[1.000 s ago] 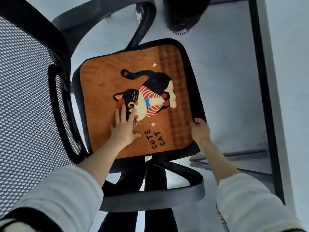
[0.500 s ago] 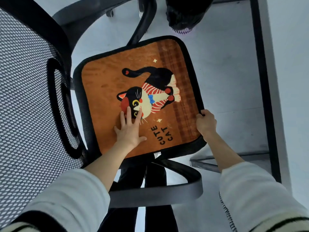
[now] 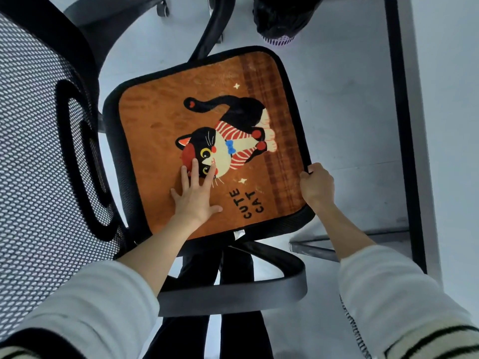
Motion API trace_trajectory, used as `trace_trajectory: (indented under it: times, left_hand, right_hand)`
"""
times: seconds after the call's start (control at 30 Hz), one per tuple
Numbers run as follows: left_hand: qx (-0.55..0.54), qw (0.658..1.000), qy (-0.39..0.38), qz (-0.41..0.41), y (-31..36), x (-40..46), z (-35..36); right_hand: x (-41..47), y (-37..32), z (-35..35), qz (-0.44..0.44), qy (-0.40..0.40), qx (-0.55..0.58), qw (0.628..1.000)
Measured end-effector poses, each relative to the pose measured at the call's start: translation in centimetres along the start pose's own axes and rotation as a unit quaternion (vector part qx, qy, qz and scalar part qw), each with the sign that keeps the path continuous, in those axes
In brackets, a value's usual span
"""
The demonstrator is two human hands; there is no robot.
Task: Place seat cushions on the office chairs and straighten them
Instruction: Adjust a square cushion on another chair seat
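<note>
An orange seat cushion (image 3: 160, 130) with a black border, a cartoon cat and the words "CUTE CAT" lies on the seat of a black office chair (image 3: 116, 161). My left hand (image 3: 194, 195) presses flat on the cushion near the cat's head, fingers straight and spread. My right hand (image 3: 315, 186) grips the cushion's right edge near its front corner, fingers curled round the black border. The cushion sits slightly rotated on the seat, covering nearly all of it.
The chair's mesh backrest (image 3: 33, 164) fills the left side. Its near armrest (image 3: 233, 294) curves below the seat; the far armrest (image 3: 215, 24) rises behind. A black desk frame leg (image 3: 401, 125) runs down the right. A dark bin (image 3: 282, 19) stands on the grey floor behind.
My right hand has slid up the cushion's right edge and tightened on it. The cushion has shifted slightly on the seat. My left hand stays pressed near the cat's head.
</note>
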State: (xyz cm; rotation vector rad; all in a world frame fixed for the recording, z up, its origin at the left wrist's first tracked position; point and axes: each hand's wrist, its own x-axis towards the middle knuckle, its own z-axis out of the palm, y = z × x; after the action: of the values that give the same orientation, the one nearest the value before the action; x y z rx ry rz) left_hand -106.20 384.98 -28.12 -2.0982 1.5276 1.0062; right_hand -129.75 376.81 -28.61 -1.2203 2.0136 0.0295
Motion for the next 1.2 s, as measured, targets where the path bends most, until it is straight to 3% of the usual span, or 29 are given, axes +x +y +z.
trace_trajectory:
  times: [0.13, 0.23, 0.4, 0.53, 0.63, 0.7, 0.97, 1.2]
  left_hand:
    - [0.0, 1.0, 0.003, 0.001, 0.0, 0.0, 0.2]
    - [0.006, 1.0, 0.006, 0.002, 0.0, -0.2, 0.3]
    - [0.013, 1.0, -0.023, 0.001, 0.3, -1.9, 0.9]
    - [0.029, 0.99, -0.141, 0.001, 0.7, -4.1, -0.1]
    - [0.048, 0.976, -0.208, 0.043, 0.8, -5.3, -3.0]
    - [0.069, 0.971, -0.214, 0.079, 1.2, -5.9, -6.0]
    - [0.068, 0.98, -0.038, 0.184, 1.0, -10.0, -21.5]
    - [0.038, 0.936, 0.13, 0.325, -4.8, -18.5, -32.6]
  right_hand:
    - [-2.4, 0.3, 0.5, -0.13, 0.077, -0.084, 0.985]
    - [-4.7, 1.6, 2.0, -0.241, 0.01, -0.201, 0.949]
    - [-7.3, 3.8, 2.6, -0.174, -0.116, -0.246, 0.946]
    - [-8.1, 2.9, 0.9, -0.099, -0.207, -0.21, 0.95]
    - [-9.4, 1.0, -1.0, -0.054, -0.23, -0.186, 0.954]
    - [-10.7, -0.8, -2.6, -0.051, -0.232, -0.181, 0.954]
    - [-17.8, -12.2, -9.1, -0.099, -0.115, -0.128, 0.98]
    - [-28.0, -22.2, -11.0, -0.129, -0.031, -0.104, 0.986]
